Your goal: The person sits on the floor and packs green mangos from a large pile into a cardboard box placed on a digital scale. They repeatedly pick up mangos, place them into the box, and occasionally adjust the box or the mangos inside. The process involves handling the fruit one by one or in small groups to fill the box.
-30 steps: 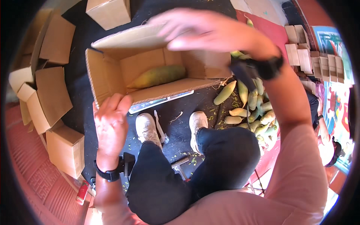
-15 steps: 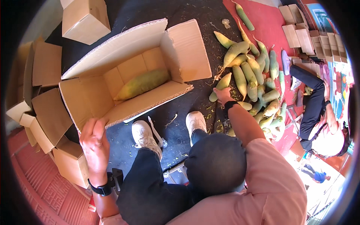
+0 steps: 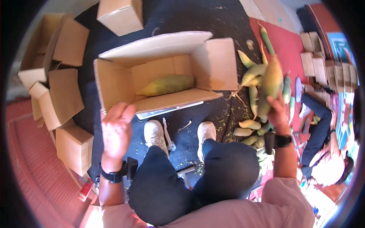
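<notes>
An open cardboard box [image 3: 159,100] stands before me on a flat scale [image 3: 171,110], with one long green-yellow radish [image 3: 167,85] lying inside. My left hand [image 3: 118,127] is closed on the box's near left corner. My right hand [image 3: 276,112] holds another large radish [image 3: 271,79] upright, to the right of the box, above a pile of radishes [image 3: 249,131] on the dark floor.
Several open cardboard cartons [image 3: 57,106] line the left side, and another box [image 3: 119,17] is at the back. More cartons [image 3: 313,66] lie at the right. A co-worker [image 3: 325,144] sits at the far right. My knees and shoes fill the lower middle.
My right hand moved from over the box down to the pile and has now raised a radish from it. My left hand stays at the box's corner.
</notes>
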Motion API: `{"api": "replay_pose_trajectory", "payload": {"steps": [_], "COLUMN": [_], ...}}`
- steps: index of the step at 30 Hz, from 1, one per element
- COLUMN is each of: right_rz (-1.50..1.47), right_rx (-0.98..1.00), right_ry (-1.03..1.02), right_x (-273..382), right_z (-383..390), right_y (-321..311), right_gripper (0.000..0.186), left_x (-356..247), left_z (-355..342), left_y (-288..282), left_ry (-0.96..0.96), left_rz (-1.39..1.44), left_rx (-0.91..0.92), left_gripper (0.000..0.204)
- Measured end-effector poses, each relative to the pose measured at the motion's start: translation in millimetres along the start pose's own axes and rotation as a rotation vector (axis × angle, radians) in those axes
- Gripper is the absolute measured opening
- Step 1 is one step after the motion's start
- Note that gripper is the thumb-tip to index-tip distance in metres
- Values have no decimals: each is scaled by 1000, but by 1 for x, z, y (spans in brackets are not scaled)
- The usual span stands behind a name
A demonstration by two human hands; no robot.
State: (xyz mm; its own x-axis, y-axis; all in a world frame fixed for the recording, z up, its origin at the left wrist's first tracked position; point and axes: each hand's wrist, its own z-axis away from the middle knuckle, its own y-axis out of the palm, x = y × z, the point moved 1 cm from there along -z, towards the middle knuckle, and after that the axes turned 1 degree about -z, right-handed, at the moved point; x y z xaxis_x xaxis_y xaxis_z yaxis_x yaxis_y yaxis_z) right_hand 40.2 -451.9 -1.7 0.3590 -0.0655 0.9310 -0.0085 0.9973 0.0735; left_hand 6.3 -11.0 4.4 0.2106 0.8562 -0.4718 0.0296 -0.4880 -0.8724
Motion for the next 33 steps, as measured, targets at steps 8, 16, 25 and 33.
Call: {"api": "replay_pose_trajectory", "payload": {"steps": [8, 16, 25, 33], "right_rz": [1271, 1758, 1576, 477], "right_rx": [866, 841, 1047, 492], "right_ry": [-495, -62, -168, -353], "right_x": [111, -57, -28, 125], "right_z": [-61, -184, -179, -110], "right_y": [195, 295, 289, 126], "right_gripper": [58, 68, 64, 36], "left_x": [8, 9, 14, 6], "left_z": [10, 7, 3, -1], "left_y": [-1, 3, 0, -1], "left_ry": [25, 115, 83, 83], "left_rz": [-189, -170, -148, -50], "left_rx": [-59, -57, -20, -21], "left_gripper": [8, 12, 10, 13]}}
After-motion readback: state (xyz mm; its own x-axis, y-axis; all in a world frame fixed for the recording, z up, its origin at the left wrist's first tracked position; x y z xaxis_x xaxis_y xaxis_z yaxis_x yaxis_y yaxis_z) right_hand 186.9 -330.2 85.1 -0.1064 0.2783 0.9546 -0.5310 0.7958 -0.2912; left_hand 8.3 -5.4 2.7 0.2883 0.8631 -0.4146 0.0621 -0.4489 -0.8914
